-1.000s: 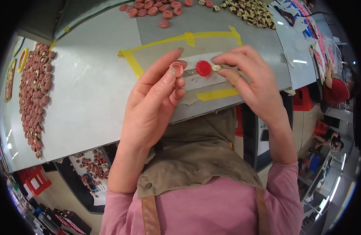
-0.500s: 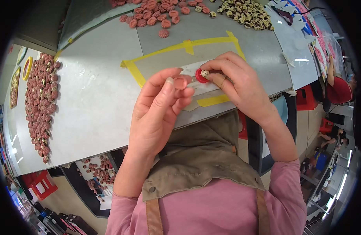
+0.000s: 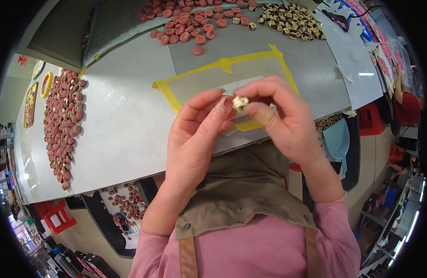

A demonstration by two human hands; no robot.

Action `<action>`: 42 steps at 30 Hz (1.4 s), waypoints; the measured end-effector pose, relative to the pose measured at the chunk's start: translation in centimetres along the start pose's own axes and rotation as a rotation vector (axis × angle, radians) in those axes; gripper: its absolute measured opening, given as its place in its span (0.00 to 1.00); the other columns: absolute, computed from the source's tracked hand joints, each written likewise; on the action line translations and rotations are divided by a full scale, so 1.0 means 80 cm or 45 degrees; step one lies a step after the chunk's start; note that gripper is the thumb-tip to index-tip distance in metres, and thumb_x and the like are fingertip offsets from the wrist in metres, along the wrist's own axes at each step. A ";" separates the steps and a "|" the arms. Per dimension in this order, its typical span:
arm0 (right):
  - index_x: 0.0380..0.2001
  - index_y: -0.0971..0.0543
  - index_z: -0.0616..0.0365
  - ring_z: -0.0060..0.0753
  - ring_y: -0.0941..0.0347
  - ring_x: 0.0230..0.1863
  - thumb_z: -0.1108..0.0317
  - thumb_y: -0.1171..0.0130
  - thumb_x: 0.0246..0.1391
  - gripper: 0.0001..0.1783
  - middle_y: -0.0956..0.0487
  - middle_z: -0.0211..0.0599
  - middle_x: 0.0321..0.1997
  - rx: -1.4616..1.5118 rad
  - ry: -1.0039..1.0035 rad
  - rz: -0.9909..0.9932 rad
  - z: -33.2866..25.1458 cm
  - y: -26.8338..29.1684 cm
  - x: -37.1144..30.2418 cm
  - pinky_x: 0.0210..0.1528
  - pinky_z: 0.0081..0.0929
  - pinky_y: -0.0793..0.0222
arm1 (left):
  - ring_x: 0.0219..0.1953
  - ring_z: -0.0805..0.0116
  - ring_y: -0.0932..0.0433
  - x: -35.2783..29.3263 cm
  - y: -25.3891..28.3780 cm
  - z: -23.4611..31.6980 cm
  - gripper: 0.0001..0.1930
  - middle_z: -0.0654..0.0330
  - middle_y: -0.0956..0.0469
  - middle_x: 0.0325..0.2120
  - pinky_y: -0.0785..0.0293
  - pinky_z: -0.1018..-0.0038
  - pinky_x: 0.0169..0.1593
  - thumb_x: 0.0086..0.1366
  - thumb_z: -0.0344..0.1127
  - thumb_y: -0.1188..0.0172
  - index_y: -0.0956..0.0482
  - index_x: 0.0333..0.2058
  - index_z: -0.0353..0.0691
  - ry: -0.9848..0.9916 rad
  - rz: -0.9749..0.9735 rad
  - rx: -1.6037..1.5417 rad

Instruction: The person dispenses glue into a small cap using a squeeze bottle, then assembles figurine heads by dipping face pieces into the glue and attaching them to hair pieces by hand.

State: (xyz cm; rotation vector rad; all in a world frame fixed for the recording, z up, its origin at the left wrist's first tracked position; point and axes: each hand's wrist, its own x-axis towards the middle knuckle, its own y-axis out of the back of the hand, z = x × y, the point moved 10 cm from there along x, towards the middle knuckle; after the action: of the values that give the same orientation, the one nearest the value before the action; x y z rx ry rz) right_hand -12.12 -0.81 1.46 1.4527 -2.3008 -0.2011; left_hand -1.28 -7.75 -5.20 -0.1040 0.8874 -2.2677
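My left hand [image 3: 191,139] pinches a small pink hollow piece [image 3: 228,104] between thumb and fingers. In the fingertips of my right hand [image 3: 287,123] is a small cream-and-dark piece [image 3: 240,102], held right up to the pink one; whether they touch is hard to tell. Both hands are above the near part of the grey table [image 3: 125,153], over an area outlined with yellow tape [image 3: 165,88]. A white strip [image 3: 243,84] lies partly hidden beneath my fingers.
At the far side lie loose pink pieces [image 3: 185,30], with a heap of cream-and-dark pieces [image 3: 292,22] to their right. A long pile of reddish pieces [image 3: 63,123] covers the left. Below the table edge are a blue dustpan [image 3: 336,139] and red stools [image 3: 58,217].
My right hand has lifted the cream-and-dark piece off a red round thing, now out of sight behind my hands, and brought it to the pink piece. The view has shifted slightly.
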 end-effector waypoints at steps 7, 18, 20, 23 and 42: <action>0.36 0.24 0.56 0.32 0.29 0.38 0.70 0.42 0.53 0.07 0.26 0.35 0.37 -0.034 0.096 0.192 0.002 0.001 -0.013 0.40 0.24 0.34 | 0.44 0.73 0.27 -0.004 0.001 0.004 0.08 0.57 0.25 0.42 0.31 0.78 0.48 0.64 0.24 0.47 0.27 0.42 0.34 -0.444 0.199 0.530; 0.41 0.28 0.54 0.40 0.33 0.45 0.68 0.39 0.46 0.16 0.30 0.35 0.42 -0.117 0.549 0.128 -0.038 0.000 -0.049 0.48 0.33 0.36 | 0.41 0.73 0.27 -0.029 -0.042 0.005 0.21 0.57 0.28 0.41 0.30 0.80 0.44 0.66 0.27 0.51 0.41 0.57 0.36 -0.199 0.068 0.327; 0.39 0.28 0.55 0.40 0.33 0.45 0.68 0.39 0.47 0.15 0.30 0.34 0.42 -0.099 0.563 0.123 -0.038 -0.006 -0.052 0.48 0.34 0.36 | 0.41 0.73 0.27 -0.035 -0.038 0.001 0.22 0.57 0.28 0.40 0.30 0.80 0.44 0.65 0.26 0.50 0.41 0.57 0.36 -0.202 0.085 0.336; 0.36 0.29 0.56 0.41 0.33 0.44 0.70 0.43 0.49 0.11 0.30 0.36 0.40 0.045 0.527 0.108 -0.020 -0.010 -0.042 0.46 0.35 0.35 | 0.42 0.73 0.27 -0.035 -0.025 0.006 0.23 0.57 0.27 0.40 0.30 0.79 0.46 0.63 0.24 0.48 0.41 0.57 0.35 -0.357 0.183 0.708; 0.37 0.24 0.60 0.34 0.27 0.37 0.75 0.42 0.52 0.08 0.24 0.38 0.36 -0.403 0.289 0.222 -0.026 0.031 -0.043 0.39 0.25 0.31 | 0.38 0.66 0.24 -0.020 0.008 0.118 0.14 0.56 0.24 0.37 0.28 0.73 0.44 0.61 0.26 0.45 0.26 0.46 0.36 -0.521 0.034 1.641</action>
State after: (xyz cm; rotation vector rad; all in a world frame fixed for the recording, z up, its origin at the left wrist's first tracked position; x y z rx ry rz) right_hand -12.04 3.60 3.28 1.0556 -2.0852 -0.3155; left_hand 3.18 -12.40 1.88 0.0340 -0.8198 -2.2415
